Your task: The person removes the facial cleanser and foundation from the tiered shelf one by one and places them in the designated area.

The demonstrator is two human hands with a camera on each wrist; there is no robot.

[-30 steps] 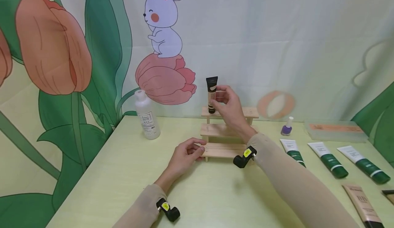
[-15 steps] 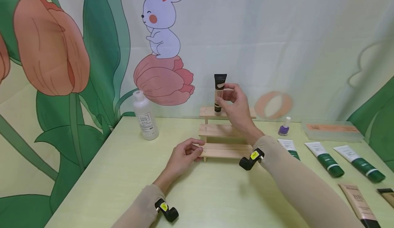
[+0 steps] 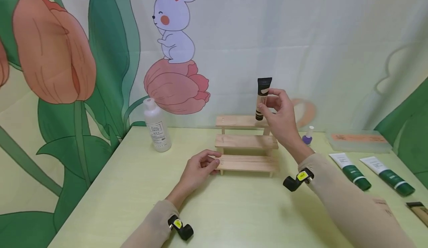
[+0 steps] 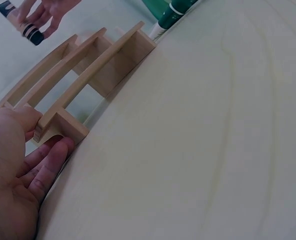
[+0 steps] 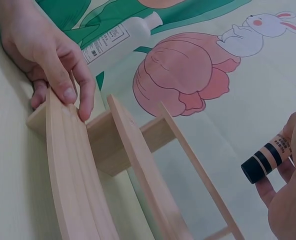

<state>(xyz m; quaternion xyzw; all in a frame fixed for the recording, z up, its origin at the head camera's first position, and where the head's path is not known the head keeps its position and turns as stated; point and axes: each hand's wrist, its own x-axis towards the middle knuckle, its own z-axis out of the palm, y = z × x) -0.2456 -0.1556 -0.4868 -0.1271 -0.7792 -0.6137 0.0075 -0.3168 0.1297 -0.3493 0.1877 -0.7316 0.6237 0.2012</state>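
Observation:
My right hand (image 3: 285, 119) pinches a small beige-and-black cosmetic tube (image 3: 262, 98) between thumb and fingers. The tube stands nearly upright, its black cap (image 5: 254, 170) downward, near the right end of the top step. A gap separates cap and step in the right wrist view. Below is a three-step wooden display stand (image 3: 245, 162). At its lowest step's left end, my left hand (image 3: 196, 170) grips the wood, with the thumb and a finger on top in the right wrist view and other fingers beneath by the leg in the left wrist view.
A white bottle (image 3: 158, 132) stands left of the stand. To the right are a purple nail polish bottle (image 3: 307, 138), a translucent box (image 3: 359, 147), green-and-white tubes (image 3: 359, 177) and a dark-ended tube (image 3: 418, 210). A beige tube (image 3: 384, 207) is partly behind the right sleeve.
My right hand has carried the tube rightward along the top step, from its left end to near its right end. The left hand has kept its grip on the stand.

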